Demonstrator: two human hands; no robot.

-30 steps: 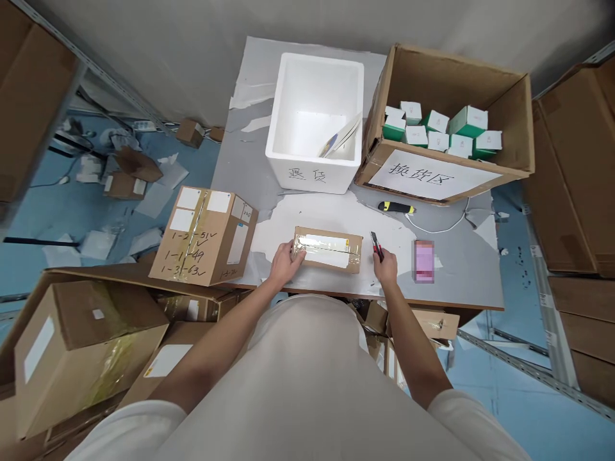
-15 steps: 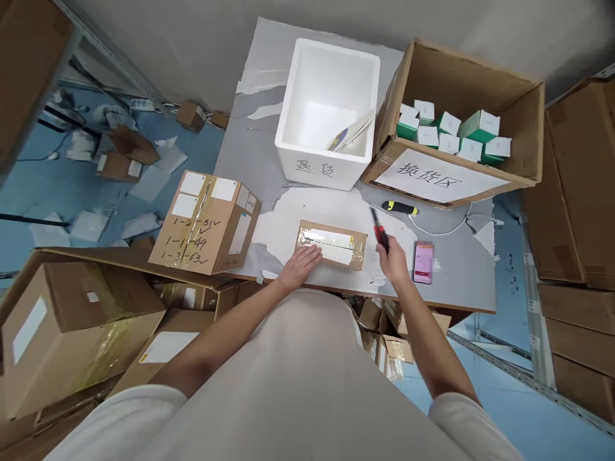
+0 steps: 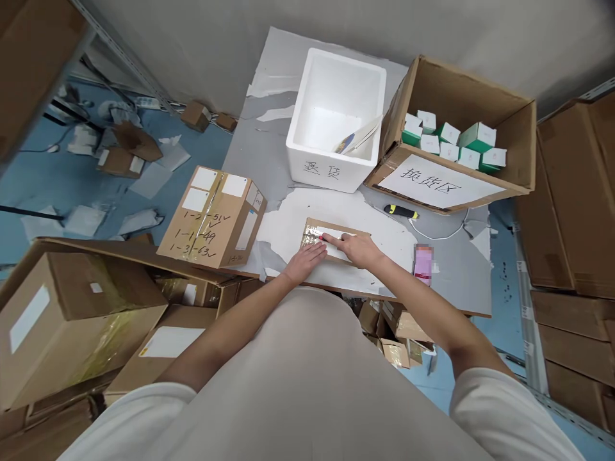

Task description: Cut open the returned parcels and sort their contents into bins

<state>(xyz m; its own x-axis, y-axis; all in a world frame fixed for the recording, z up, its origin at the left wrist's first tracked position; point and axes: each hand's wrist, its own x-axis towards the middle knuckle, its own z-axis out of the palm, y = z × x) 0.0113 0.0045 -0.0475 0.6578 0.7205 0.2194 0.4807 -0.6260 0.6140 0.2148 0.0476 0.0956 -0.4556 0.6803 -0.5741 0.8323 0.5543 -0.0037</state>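
Note:
A small taped cardboard box (image 3: 312,229) with a white label lies flat near the front edge of the table. My left hand (image 3: 307,260) rests on its near left side, fingers stretched out. Across the top of the box reaches my right hand (image 3: 361,250), closed round a red and black box cutter (image 3: 321,237). Only a bit of red on the cutter shows ahead of the fingers; its blade and most of its handle are hidden. The right hand's index finger points left along the cutter, close to the left fingers.
A white foam box (image 3: 324,168) holding papers stands behind, beside a large carton (image 3: 521,137) of green and white boxes. A marked carton (image 3: 204,224) sits left. To the right lie a yellow and black cutter (image 3: 401,211), a white cable and a phone (image 3: 423,264).
My right hand has swung left with the box cutter, from beside the small box to on top of it. My left hand stays on the box. The view has shifted slightly.

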